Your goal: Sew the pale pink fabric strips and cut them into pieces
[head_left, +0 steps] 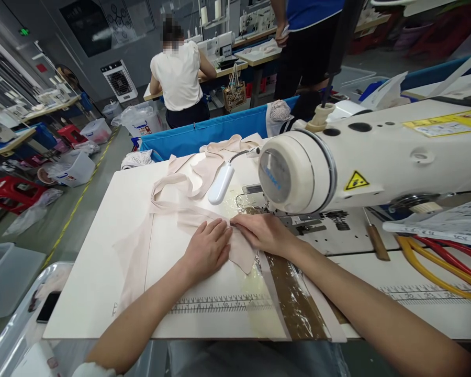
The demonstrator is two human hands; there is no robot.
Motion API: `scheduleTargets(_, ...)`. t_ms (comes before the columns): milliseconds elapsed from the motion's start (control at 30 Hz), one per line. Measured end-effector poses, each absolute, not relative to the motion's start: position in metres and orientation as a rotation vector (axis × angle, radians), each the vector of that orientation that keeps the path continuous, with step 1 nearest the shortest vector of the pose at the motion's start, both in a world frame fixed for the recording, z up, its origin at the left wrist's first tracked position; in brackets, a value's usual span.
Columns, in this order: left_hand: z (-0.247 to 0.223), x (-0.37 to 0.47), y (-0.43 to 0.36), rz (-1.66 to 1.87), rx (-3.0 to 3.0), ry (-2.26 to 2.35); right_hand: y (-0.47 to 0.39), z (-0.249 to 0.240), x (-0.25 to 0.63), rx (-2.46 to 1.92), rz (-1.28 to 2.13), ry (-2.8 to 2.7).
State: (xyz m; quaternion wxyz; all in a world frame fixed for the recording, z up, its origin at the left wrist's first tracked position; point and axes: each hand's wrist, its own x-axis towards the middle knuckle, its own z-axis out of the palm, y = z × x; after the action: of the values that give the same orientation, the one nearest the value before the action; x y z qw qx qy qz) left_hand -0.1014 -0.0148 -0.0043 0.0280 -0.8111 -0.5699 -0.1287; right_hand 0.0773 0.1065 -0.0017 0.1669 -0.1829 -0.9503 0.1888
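A pale pink piece of fabric (241, 252) lies on the white sewing table (102, 235), just left of the sewing machine (298, 167). My left hand (209, 248) rests flat on this fabric, fingers stretched out and close together. Beside it, my right hand (264, 233) pinches the fabric's upper edge between thumb and fingers, near the machine's needle area. The needle itself is hidden behind the machine head and hand. Joined pale strips (172, 184) run in loops toward the back of the table, and another length (131, 262) hangs down the left side.
A white lamp (222, 184) stands over the fabric. Right of the machine bed lie a wooden-handled awl (377, 242) and yellow-handled scissors (435, 267). A printed ruler (220, 303) runs along the front. Beyond a blue cloth trough (220, 128), a person (180, 76) sits at another machine.
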Motion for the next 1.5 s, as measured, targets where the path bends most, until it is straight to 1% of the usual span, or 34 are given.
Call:
scheduleTargets(300,-0.008,-0.107,-0.013,-0.406,-2.529,-1.716,0.102,-0.001,0.092,-0.648,0.286,-2.770)
scheduleTargets(600,0.011,-0.125,0.012,-0.226,-2.752,-1.700,0.098,-0.009,0.103,-0.889,0.133,-2.651)
scheduleTargets(867,0.015,-0.091,-0.001,-0.048,-2.577,-1.879,0.101,-0.007,0.097,-0.873,0.242,-2.711)
scheduleTargets(1200,0.008,-0.093,-0.002,-0.160,-2.614,-1.816,0.104,-0.003,0.091,-0.798,0.404,-2.705)
scheduleTargets(1500,0.006,-0.091,-0.002,-0.139,-2.585,-1.825,0.101,0.000,0.088,-0.801,0.339,-2.787)
